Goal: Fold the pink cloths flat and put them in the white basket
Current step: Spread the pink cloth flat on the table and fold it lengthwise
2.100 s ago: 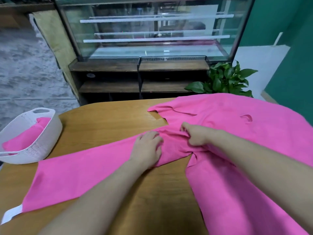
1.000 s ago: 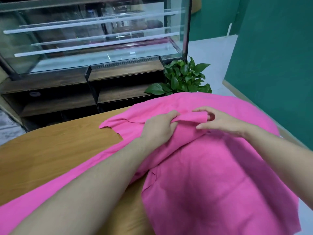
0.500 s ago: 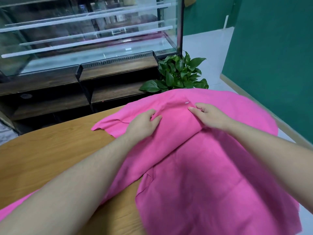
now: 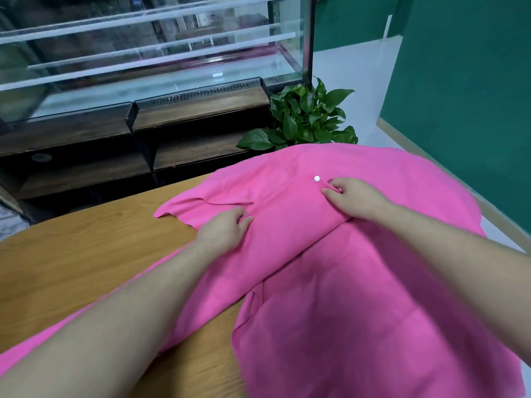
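A large pink cloth (image 4: 359, 297) lies spread over the right half of the wooden table (image 4: 71, 259), with a long strip running to the lower left under my left arm. A small white button (image 4: 317, 178) shows on it near the far edge. My left hand (image 4: 222, 232) rests on a fold of the cloth with its fingers curled into the fabric. My right hand (image 4: 355, 198) pinches the cloth just below the button. The white basket is out of view.
A glass display case (image 4: 149, 61) on dark wooden shelves stands behind the table. A green potted plant (image 4: 307, 119) sits at the table's far edge. A green wall (image 4: 474, 96) is on the right.
The view swung right, so the basket left the frame. Both hands moved up the cloth toward its far edge, and the white button came into sight beside my right hand.
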Motion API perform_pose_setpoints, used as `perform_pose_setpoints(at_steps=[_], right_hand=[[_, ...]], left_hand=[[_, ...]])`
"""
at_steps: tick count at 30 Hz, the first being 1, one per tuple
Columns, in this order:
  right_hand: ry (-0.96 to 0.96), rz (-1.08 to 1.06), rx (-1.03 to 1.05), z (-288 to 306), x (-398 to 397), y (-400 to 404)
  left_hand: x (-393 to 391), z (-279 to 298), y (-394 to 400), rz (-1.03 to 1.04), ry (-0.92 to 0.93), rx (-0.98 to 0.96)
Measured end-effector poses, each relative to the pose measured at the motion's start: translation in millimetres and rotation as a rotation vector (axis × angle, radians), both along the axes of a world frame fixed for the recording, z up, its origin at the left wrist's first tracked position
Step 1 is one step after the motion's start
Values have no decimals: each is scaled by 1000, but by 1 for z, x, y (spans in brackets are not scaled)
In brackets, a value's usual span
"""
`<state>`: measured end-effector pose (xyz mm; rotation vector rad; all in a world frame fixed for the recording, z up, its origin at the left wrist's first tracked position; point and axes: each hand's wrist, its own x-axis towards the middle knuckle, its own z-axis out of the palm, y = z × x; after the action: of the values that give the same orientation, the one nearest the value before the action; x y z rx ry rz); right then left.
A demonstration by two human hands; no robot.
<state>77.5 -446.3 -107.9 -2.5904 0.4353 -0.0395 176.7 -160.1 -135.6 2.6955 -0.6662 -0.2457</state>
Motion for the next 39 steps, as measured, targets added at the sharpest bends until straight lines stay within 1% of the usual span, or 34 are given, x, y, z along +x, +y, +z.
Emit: perform_pose_setpoints(at_steps=[3, 8, 14, 19, 24, 27, 30, 35, 37, 38, 39], right_hand=[[-8, -21, -20, -6, 0, 1], [-2, -85, -95, -8, 7, 4], [53, -113, -150, -16, 4, 5], [105, -128, -121, -14, 5, 6], [107, -155, -67, -13, 4, 5], [82, -166, 1, -10, 2, 7], [69, -189, -33, -7, 1, 10], [89, -236, -66, -12, 2, 12], [61, -258, -75, -9, 1, 18], [-6, -258, -106, -7, -1, 22], [-116, -235, -173, -6, -2, 27]], left_hand=[[0, -3, 14, 74, -28, -15], [-5, -1, 10, 140, -137, -8], [6, -7, 15, 218, -61, -61], [8, -1, 19, 181, -17, -53], [6, -5, 68, 60, -2, -5], [2, -10, 95, -12, -43, 31], [1, -8, 100, 38, -112, 1], [0, -6, 92, 117, -152, 88], [-3, -10, 93, 106, -193, 86], [-4, -10, 94, 95, -211, 75], [-4, -11, 96, 79, -232, 61]])
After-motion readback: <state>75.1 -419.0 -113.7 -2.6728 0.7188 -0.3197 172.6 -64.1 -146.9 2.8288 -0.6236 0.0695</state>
